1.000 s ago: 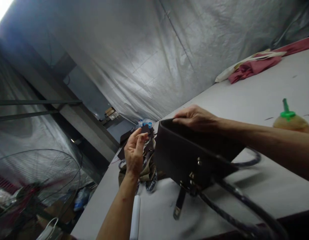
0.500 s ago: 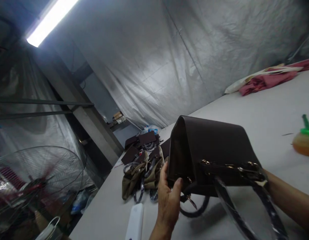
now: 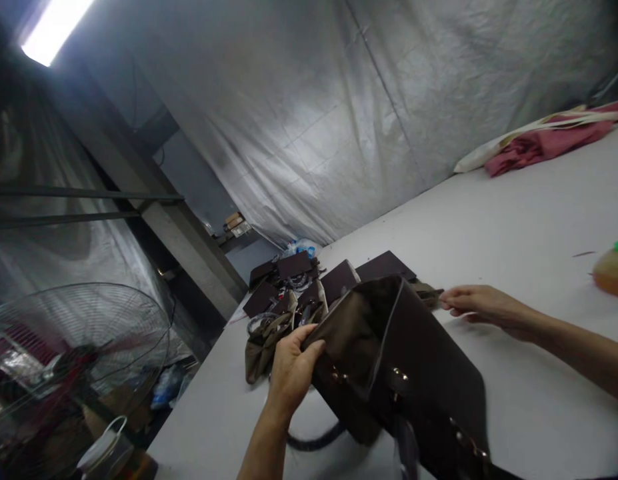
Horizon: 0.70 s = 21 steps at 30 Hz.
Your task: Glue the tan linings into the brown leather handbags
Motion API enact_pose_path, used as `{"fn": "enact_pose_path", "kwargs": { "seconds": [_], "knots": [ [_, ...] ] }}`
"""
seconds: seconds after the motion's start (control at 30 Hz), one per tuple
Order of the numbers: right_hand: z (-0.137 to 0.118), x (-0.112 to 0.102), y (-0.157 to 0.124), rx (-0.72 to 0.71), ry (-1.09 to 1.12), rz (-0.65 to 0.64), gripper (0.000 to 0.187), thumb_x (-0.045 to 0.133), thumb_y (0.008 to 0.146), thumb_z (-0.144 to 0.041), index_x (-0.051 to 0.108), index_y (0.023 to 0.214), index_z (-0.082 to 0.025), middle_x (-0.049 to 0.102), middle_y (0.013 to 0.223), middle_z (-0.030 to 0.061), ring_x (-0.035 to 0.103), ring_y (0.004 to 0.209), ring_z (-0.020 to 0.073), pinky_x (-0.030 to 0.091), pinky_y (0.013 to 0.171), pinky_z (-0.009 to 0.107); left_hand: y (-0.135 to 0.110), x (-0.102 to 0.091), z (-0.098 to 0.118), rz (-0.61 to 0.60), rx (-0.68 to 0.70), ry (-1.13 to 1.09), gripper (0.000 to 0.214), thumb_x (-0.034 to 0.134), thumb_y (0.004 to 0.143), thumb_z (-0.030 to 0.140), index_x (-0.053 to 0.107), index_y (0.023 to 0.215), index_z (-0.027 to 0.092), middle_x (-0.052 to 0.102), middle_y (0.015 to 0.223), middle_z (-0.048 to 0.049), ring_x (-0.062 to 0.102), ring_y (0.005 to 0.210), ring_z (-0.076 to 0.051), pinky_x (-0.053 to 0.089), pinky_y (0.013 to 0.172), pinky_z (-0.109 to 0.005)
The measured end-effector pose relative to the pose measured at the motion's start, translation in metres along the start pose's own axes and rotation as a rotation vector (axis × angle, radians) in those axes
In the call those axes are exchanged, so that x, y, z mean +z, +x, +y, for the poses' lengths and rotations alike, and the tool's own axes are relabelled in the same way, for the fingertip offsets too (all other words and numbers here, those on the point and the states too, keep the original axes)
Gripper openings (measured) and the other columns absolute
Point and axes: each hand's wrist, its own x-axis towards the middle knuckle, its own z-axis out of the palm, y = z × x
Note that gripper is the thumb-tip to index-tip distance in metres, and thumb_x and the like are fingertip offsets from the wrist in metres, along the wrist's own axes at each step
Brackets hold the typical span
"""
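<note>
A dark brown handbag (image 3: 433, 373) is tilted over the table with its mouth open toward the upper left, showing an olive-brown lining (image 3: 361, 327). My left hand (image 3: 291, 367) is closed on the left rim of the bag, thumb on the near side. Gold-coloured fittings (image 3: 399, 375) and a dark wrapped handle (image 3: 406, 447) are on its near face. Beyond the bag, my right hand (image 3: 476, 308) pinches the tip of an olive-brown cloth piece (image 3: 427, 292). That cloth lies beside a dark brown panel (image 3: 386, 267), partly hidden behind the bag.
More dark bags and parts with olive lining (image 3: 269, 340) are heaped on the white table (image 3: 529, 247) at the left. A bottle with a green cap (image 3: 613, 270) stands at the right. Pink cloth (image 3: 543, 150) lies by the sheeted wall. A large fan (image 3: 83, 360) is off the table's left edge.
The bag has turned and tipped so its lined mouth shows. My left hand has shifted left along with its rim. My right hand has moved from behind the bag to the cloth beyond it.
</note>
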Motion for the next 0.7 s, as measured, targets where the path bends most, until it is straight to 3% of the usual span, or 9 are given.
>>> {"fn": "enact_pose_path", "kwargs": {
  "seconds": [0.07,0.23,0.33,0.47,0.53,0.63,0.7],
  "knots": [
    [-0.015,-0.002,-0.002,0.018,0.052,-0.087,0.026,0.061,0.076,-0.043,0.073,0.074,-0.020,0.072,0.087,0.0110,0.063,0.076,0.0184,0.045,0.065,0.030,0.003,0.006,-0.006,0.013,-0.033,-0.014,0.030,0.063,0.080,0.025,0.074,0.108,0.021,0.076,0.093,-0.0024,0.069,0.089,-0.024,0.054,0.079,-0.032],
    [-0.065,0.009,-0.030,-0.127,0.090,-0.105,0.037,0.059,0.079,-0.052,0.071,0.087,-0.018,0.072,0.092,0.0102,0.061,0.082,0.0185,0.046,0.070,0.030,0.002,0.015,0.001,0.026,-0.017,0.027,0.027,0.065,0.080,0.028,0.075,0.104,0.021,0.076,0.098,-0.0042,0.069,0.092,-0.024,0.053,0.082,-0.032],
    [-0.072,0.013,-0.055,-0.193,0.065,-0.099,0.046,0.058,0.078,-0.061,0.070,0.097,-0.021,0.072,0.104,0.0101,0.063,0.095,0.0237,0.051,0.080,0.034,-0.006,0.022,0.002,0.119,0.008,-0.092,0.040,0.068,0.080,0.034,0.068,0.117,0.018,0.074,0.107,-0.0080,0.069,0.098,-0.023,0.053,0.088,-0.033],
    [-0.036,0.008,-0.087,-0.232,-0.031,-0.010,0.051,0.057,0.077,-0.066,0.063,0.119,-0.037,0.061,0.133,0.0030,0.057,0.121,0.0301,0.049,0.102,0.042,-0.031,0.031,-0.008,0.306,0.035,-0.217,0.068,0.069,0.080,0.046,0.048,0.138,0.018,0.068,0.121,-0.0129,0.062,0.117,-0.026,0.046,0.104,-0.039],
    [-0.008,0.008,-0.103,-0.259,-0.049,0.013,0.059,0.058,0.075,-0.067,0.053,0.130,-0.050,0.050,0.146,-0.0025,0.054,0.126,0.0333,0.051,0.101,0.046,-0.048,0.033,-0.012,0.349,0.032,-0.172,0.085,0.073,0.074,0.053,0.040,0.145,0.020,0.066,0.127,-0.0129,0.056,0.127,-0.030,0.040,0.110,-0.043],
    [0.023,0.022,-0.124,-0.355,-0.129,0.014,0.084,0.068,0.065,-0.061,0.034,0.141,-0.061,0.038,0.155,-0.0074,0.047,0.133,0.0385,0.045,0.106,0.055,-0.071,0.034,-0.008,0.223,-0.029,-0.232,0.119,0.085,0.054,0.055,0.028,0.153,0.022,0.066,0.126,-0.0129,0.057,0.124,-0.037,0.047,0.104,-0.045],
    [0.031,0.042,-0.132,-0.406,-0.145,0.050,0.099,0.073,0.058,-0.057,0.026,0.144,-0.062,0.035,0.156,-0.0091,0.038,0.138,0.0384,0.037,0.113,0.054,-0.084,0.039,0.001,0.129,-0.111,-0.328,0.115,0.085,0.055,0.055,0.033,0.152,0.021,0.069,0.121,-0.0144,0.061,0.119,-0.039,0.051,0.098,-0.045]
  ]
}}
